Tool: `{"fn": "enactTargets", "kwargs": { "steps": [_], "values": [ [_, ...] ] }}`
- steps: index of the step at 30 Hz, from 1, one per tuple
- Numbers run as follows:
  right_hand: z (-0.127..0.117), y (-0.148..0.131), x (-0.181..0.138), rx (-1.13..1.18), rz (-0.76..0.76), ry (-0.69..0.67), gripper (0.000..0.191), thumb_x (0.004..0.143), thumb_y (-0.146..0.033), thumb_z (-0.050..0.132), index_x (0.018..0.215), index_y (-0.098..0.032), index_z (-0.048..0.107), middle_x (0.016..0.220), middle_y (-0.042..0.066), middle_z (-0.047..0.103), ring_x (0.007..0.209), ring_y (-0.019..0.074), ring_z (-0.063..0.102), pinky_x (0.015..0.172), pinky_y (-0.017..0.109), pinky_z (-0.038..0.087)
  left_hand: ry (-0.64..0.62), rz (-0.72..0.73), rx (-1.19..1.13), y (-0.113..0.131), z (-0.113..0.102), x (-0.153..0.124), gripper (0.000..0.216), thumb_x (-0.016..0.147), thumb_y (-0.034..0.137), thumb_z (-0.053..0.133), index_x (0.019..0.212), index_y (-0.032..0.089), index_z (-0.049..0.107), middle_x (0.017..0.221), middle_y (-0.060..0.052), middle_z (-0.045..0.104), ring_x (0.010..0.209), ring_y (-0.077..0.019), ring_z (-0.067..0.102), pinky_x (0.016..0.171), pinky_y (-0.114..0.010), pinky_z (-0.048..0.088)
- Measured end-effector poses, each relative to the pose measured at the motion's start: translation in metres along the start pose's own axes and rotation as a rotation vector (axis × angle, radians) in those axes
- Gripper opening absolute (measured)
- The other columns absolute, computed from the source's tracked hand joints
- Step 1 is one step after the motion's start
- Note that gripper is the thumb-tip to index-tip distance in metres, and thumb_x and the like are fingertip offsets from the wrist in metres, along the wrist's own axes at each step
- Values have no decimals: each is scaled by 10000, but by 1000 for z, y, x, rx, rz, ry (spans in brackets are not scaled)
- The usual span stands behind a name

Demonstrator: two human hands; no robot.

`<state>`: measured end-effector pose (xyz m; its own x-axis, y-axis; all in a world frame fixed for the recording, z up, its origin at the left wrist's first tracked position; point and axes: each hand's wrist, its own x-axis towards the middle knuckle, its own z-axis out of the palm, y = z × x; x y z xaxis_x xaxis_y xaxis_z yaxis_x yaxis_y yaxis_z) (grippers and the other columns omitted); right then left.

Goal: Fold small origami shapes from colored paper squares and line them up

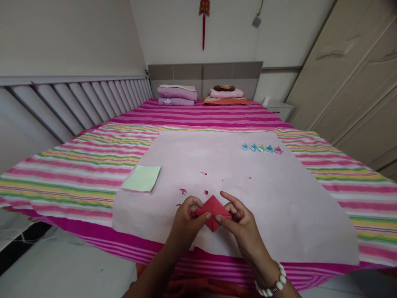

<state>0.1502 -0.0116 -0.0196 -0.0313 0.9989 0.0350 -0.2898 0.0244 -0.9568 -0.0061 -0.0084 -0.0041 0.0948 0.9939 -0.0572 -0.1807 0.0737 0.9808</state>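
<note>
A folded red paper (213, 208), diamond-shaped, is held just above a pale pink sheet (279, 207) near the bed's front edge. My left hand (187, 219) pinches its left corner with thumb and fingers. My right hand (238, 219) pinches its right side; a white bead bracelet sits on that wrist. Small red paper scraps (183, 191) lie on the sheet just beyond my hands. A stack of light green square papers (142, 179) rests to the left. A row of several small folded paper figures (262, 148), blue, green and pink, stands at the far right of the sheet.
The striped pink, green and yellow bedspread (93, 157) covers the bed. Folded purple bedding (176, 95) and a pillow (226, 95) lie at the headboard. A slatted rail (93, 99) runs along the left; wardrobe doors (350, 82) stand on the right, with a white nightstand (281, 109).
</note>
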Motion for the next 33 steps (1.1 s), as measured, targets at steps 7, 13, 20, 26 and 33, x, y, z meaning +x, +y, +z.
{"fn": "enactTargets", "kwargs": {
  "steps": [7,13,20,26,33],
  "values": [
    [-3,0,3,61,68,42,622,670,-257,799,1244,-210,566,666,-38,676,642,126,598,698,281,449,213,-80,-121,2,-9,5,494,562,220,837,950,154,539,593,23,687,574,-127,638,614,-234,463],
    [1,7,2,112,47,133,627,640,-254,821,1218,-208,584,611,-61,659,598,118,578,683,281,442,110,-43,-256,-11,2,1,437,575,253,837,938,157,614,747,-18,723,702,-150,649,701,-271,482],
    [1,-1,3,239,86,100,451,714,-343,760,1132,-209,654,678,-14,687,633,141,583,687,294,449,65,-186,-186,-14,6,-2,276,644,375,785,626,131,657,537,16,602,527,-82,503,564,-206,394],
    [-3,-9,4,395,177,-143,464,665,-201,720,1125,-232,670,1079,61,696,1047,226,576,900,336,428,-358,-478,-563,-4,-2,-7,254,694,302,777,702,109,612,583,31,501,486,-33,386,519,-170,317],
    [1,-5,1,397,267,-294,394,571,-135,763,950,-224,702,805,8,684,656,150,608,647,272,493,-614,-664,-809,-21,2,-18,265,695,298,782,739,138,576,595,50,412,499,-46,368,528,-178,316]
  ]
}}
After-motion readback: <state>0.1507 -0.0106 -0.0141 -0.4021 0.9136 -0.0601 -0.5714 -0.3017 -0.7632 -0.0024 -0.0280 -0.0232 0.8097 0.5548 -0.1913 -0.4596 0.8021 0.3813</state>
